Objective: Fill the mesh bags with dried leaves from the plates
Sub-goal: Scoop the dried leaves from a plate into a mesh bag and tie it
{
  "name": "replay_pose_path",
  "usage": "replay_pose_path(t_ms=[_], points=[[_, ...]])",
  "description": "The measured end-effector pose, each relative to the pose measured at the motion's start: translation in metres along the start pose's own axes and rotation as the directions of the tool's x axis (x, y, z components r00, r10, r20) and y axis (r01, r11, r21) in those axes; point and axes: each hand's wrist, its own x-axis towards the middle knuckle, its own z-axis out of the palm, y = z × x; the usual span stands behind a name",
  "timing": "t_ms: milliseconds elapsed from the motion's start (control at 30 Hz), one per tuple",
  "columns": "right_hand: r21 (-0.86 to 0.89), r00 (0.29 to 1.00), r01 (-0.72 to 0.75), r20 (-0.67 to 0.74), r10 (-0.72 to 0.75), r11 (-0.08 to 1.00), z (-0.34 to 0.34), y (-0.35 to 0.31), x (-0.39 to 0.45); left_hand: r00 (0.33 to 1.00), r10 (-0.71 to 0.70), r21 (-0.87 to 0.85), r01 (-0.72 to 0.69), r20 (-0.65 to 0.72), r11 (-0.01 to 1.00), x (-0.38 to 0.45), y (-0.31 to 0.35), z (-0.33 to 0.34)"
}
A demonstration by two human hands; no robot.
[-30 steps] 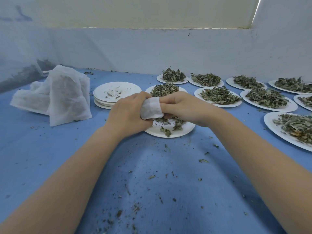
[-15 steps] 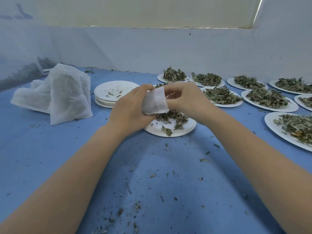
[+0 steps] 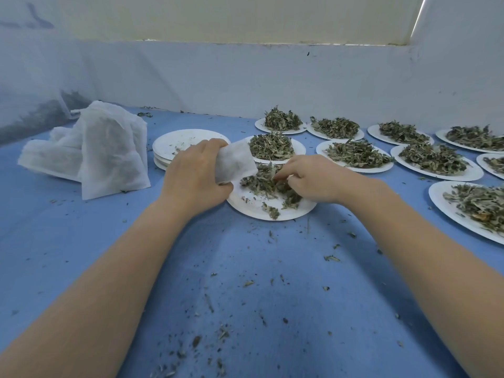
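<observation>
Two hands work over one plate [image 3: 256,211]; left hand [image 3: 195,177] grips a mesh bag [image 3: 234,162]. Right hand [image 3: 313,178], just beside that grip, pinches dried leaves [image 3: 266,182] with curled fingers.

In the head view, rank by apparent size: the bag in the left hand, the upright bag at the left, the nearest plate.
1. Upright bag
2. Nearest plate, partly hidden by both hands, so unsure
3. Bag in the left hand
</observation>
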Motion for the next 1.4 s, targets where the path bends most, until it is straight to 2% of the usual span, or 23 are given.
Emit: replay_pose_path(t_ms=[100,200,300,433,533,633,767,900,1000,1100,1200,1267,1333,1400], points=[[0.074,0.999,-0.022,-0.032,0.025,0.997,-0.01,0.0,-0.004,1.0,-0.012,-0.005,0.012,-0.006,1.0,0.0,-0.001,0.0],[-0.026,0.986,-0.14,0.093,0.142,0.99,-0.015,-0.004,-0.007,1.0,-0.013,-0.009,0.013,0.002,1.0,-0.001,-0.001,0.0],[-0.103,0.971,-0.162,0.159,0.177,0.981,-0.008,-0.011,-0.007,1.0,-0.021,-0.01,0.021,0.011,1.0,-0.002,0.0,0.0],[-0.166,0.987,-0.12,0.083,0.135,0.979,-0.002,-0.011,-0.002,1.0,-0.018,-0.009,0.018,0.015,1.0,-0.002,0.001,-0.001],[-0.097,0.994,-0.067,0.077,0.075,0.993,-0.003,-0.012,-0.003,1.0,-0.015,-0.004,0.015,0.02,1.0,-0.002,0.001,0.0],[-0.046,1.0,-0.014,0.01,0.014,0.999,-0.001,-0.013,-0.002,0.999,-0.007,-0.005,0.007,0.031,1.0,-0.002,0.0,0.0],[0.068,1.0,-0.008,-0.025,0.01,0.998,-0.001,-0.011,-0.001,0.999,0.004,0.0,-0.004,0.046,1.0,-0.001,0.0,0.0],[0.097,0.983,-0.018,-0.182,0.035,0.995,-0.018,-0.008,-0.006,0.997,0.036,0.014,-0.037,0.067,0.999,-0.001,0.0,0.0],[0.004,0.971,-0.021,-0.239,0.021,1.0,-0.029,-0.016,-0.009,0.993,0.09,0.027,-0.092,0.078,0.995,-0.001,0.003,-0.001],[-0.129,0.977,0.02,-0.21,-0.047,0.991,-0.032,-0.03,-0.009,0.983,0.172,0.054,-0.176,0.067,0.983,-0.001,0.01,-0.001],[-0.25,0.971,0.095,-0.19,-0.145,0.964,-0.03,-0.039,-0.01,0.98,0.186,0.053,-0.19,0.075,0.98,0.0,0.016,-0.001],[-0.182,0.954,0.133,-0.241,-0.175,0.974,-0.027,-0.039,-0.012,0.98,0.174,0.023,-0.177,0.093,0.984,0.0,0.019,0.001],[0.053,0.935,0.166,-0.325,-0.14,0.985,-0.023,-0.035,-0.011,0.987,0.136,-0.042,-0.133,0.082,0.99,-0.001,0.021,0.002],[0.321,0.926,0.192,-0.371,-0.063,0.927,-0.022,-0.034,-0.013,0.996,0.074,-0.14,-0.067,0.049,0.988,-0.002,0.022,0.002]])
